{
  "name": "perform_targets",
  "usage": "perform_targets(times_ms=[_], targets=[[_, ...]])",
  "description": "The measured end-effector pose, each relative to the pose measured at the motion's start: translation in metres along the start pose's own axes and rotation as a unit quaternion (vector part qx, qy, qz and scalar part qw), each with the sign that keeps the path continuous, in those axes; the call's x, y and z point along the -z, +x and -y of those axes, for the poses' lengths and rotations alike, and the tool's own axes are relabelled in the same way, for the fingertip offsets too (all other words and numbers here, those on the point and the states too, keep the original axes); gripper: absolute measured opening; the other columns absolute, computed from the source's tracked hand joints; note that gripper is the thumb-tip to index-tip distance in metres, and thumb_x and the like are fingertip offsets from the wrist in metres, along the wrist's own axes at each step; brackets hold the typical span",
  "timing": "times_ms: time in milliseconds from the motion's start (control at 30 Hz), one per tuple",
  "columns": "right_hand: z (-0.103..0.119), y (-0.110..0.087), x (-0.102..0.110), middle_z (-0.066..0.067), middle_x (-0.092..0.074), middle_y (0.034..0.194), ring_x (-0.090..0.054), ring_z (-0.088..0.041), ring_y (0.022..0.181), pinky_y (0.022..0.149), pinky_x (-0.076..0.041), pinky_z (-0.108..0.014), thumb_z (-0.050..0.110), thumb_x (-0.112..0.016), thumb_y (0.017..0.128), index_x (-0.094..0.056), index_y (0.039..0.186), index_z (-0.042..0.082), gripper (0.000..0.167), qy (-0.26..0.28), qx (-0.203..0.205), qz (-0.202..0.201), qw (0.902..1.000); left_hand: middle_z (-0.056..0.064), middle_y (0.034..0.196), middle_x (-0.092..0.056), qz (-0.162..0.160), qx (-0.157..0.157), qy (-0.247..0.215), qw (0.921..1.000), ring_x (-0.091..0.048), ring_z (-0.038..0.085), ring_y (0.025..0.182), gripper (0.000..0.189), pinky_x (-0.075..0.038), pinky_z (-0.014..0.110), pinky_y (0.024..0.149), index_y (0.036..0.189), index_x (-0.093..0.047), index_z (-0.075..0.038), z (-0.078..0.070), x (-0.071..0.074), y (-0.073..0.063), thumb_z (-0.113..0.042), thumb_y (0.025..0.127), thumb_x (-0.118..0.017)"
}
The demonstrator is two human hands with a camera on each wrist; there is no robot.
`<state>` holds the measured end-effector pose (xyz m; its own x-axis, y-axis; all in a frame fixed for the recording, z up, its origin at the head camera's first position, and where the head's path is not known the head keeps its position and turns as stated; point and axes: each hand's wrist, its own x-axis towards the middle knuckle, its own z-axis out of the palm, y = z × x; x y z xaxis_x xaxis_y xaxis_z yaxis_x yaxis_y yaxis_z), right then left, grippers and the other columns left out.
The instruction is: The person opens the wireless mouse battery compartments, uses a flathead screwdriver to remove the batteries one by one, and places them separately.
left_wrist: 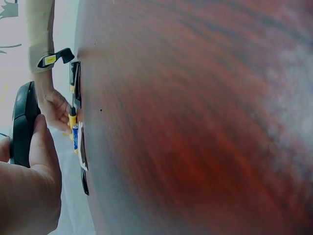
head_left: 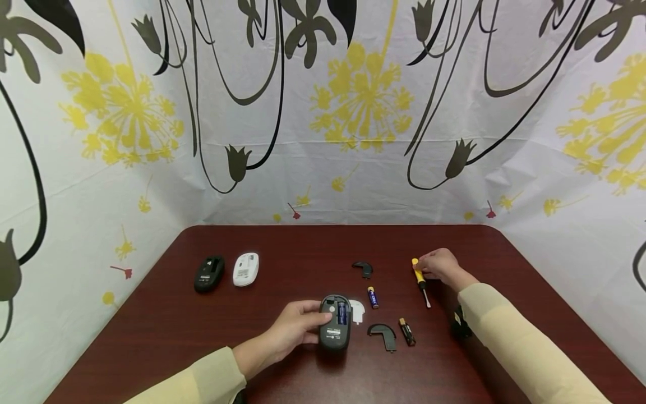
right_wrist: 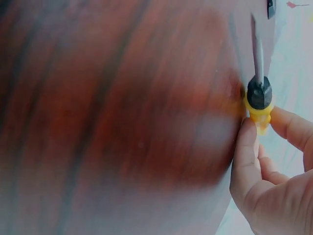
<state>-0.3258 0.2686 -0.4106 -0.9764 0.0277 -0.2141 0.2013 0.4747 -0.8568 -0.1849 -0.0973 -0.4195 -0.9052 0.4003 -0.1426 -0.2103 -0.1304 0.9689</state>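
In the head view my left hand (head_left: 290, 328) grips a dark computer mouse (head_left: 334, 340), its underside facing up. Inside its uncovered compartment lies a blue battery (head_left: 342, 313). My right hand (head_left: 443, 265) pinches the yellow-and-black handle of a screwdriver (head_left: 420, 282) at its far end, with the metal blade pointing toward me. The right wrist view shows thumb and fingers around the handle of the screwdriver (right_wrist: 259, 93). Seen side-on in the left wrist view, the mouse (left_wrist: 23, 127) is held between thumb and fingers. A white cover (head_left: 358, 311) lies partly behind the mouse.
A black mouse (head_left: 209, 274) and a white mouse (head_left: 246, 269) lie at the back left. Between my hands are a small dark cover (head_left: 363, 269), a blue battery (head_left: 373, 298), a larger dark cover (head_left: 384, 335) and a black-and-gold battery (head_left: 406, 332). Patterned cloth (head_left: 323, 185) hangs behind the table.
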Motion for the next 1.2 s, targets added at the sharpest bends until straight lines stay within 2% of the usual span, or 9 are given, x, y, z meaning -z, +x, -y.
perform_targets(times_ms=[100, 200, 433, 600, 767, 933, 1067, 1200], targets=[[-0.001, 0.002, 0.001, -0.031, -0.055, 0.122, -0.062, -0.032, 0.1, 0.079, -0.057, -0.04, 0.002, -0.065, 0.089, -0.058, 0.116, -0.017, 0.033, 0.019, -0.008, 0.01, 0.9997, 0.017, 0.105, -0.068, 0.0, 0.0, 0.002, 1.0, -0.067, 0.024, 0.091, 0.045, -0.058, 0.039, 0.075, 0.127, -0.054, 0.012, 0.0, 0.0, 0.0, -0.011, 0.09, -0.067], [0.0, 0.002, 0.003, -0.03, -0.057, 0.119, -0.063, -0.027, 0.095, 0.08, -0.057, -0.04, 0.002, -0.064, 0.089, -0.055, 0.119, -0.018, 0.037, 0.036, -0.011, 0.019, 0.9991, 0.017, 0.105, -0.068, 0.0, -0.001, 0.003, 1.0, -0.067, 0.024, 0.09, 0.045, -0.058, 0.039, 0.075, 0.126, -0.054, 0.012, 0.0, 0.0, 0.0, -0.011, 0.09, -0.067], [0.004, -0.001, 0.006, -0.021, -0.058, 0.118, -0.062, -0.019, 0.092, 0.084, -0.055, -0.039, 0.006, -0.063, 0.091, -0.047, 0.128, -0.019, 0.048, 0.07, -0.022, 0.031, 0.9969, 0.017, 0.106, -0.068, 0.0, 0.002, 0.002, 1.0, -0.067, 0.025, 0.091, 0.045, -0.058, 0.039, 0.076, 0.127, -0.054, 0.012, 0.0, -0.001, 0.0, -0.011, 0.09, -0.067], [0.008, 0.001, 0.008, -0.01, -0.06, 0.105, -0.062, -0.013, 0.084, 0.084, -0.055, -0.037, 0.008, -0.062, 0.092, -0.04, 0.135, -0.016, 0.054, 0.126, -0.04, 0.039, 0.9905, 0.017, 0.107, -0.068, 0.001, 0.004, 0.002, 1.0, -0.067, 0.025, 0.092, 0.045, -0.057, 0.039, 0.076, 0.127, -0.054, 0.012, -0.001, -0.001, -0.001, -0.011, 0.09, -0.067], [0.014, 0.001, 0.009, -0.006, -0.06, 0.098, -0.063, -0.012, 0.08, 0.083, -0.056, -0.036, 0.01, -0.062, 0.093, -0.037, 0.137, -0.014, 0.056, 0.173, -0.041, 0.046, 0.983, 0.017, 0.106, -0.067, 0.001, 0.003, 0.002, 1.0, -0.067, 0.025, 0.091, 0.045, -0.058, 0.04, 0.076, 0.127, -0.054, 0.012, -0.001, -0.002, -0.001, -0.011, 0.09, -0.067], [0.021, -0.002, 0.007, -0.008, -0.055, 0.109, -0.06, -0.013, 0.088, 0.085, -0.055, -0.033, 0.009, -0.062, 0.094, -0.032, 0.143, -0.011, 0.06, 0.222, -0.049, 0.067, 0.9715, 0.018, 0.106, -0.068, 0.002, 0.003, 0.001, 1.0, -0.067, 0.025, 0.091, 0.045, -0.058, 0.039, 0.076, 0.127, -0.054, 0.011, -0.001, -0.002, -0.001, -0.011, 0.09, -0.067], [0.026, -0.005, 0.005, -0.014, -0.048, 0.122, -0.057, -0.016, 0.097, 0.087, -0.053, -0.033, 0.008, -0.06, 0.095, -0.027, 0.146, -0.01, 0.063, 0.237, -0.04, 0.086, 0.9668, 0.018, 0.107, -0.067, 0.003, 0.002, -0.002, 1.0, -0.067, 0.025, 0.091, 0.045, -0.057, 0.04, 0.077, 0.127, -0.054, 0.012, 0.0, -0.003, 0.0, -0.011, 0.09, -0.067], [0.033, -0.01, 0.002, -0.013, -0.051, 0.118, -0.058, -0.016, 0.098, 0.088, -0.053, -0.032, 0.006, -0.057, 0.097, -0.024, 0.146, -0.012, 0.062, 0.245, -0.016, 0.105, 0.9636, 0.018, 0.107, -0.067, 0.005, -0.001, -0.004, 1.0, -0.067, 0.025, 0.091, 0.045, -0.057, 0.041, 0.077, 0.127, -0.054, 0.012, 0.0, -0.003, 0.0, -0.01, 0.09, -0.067]])
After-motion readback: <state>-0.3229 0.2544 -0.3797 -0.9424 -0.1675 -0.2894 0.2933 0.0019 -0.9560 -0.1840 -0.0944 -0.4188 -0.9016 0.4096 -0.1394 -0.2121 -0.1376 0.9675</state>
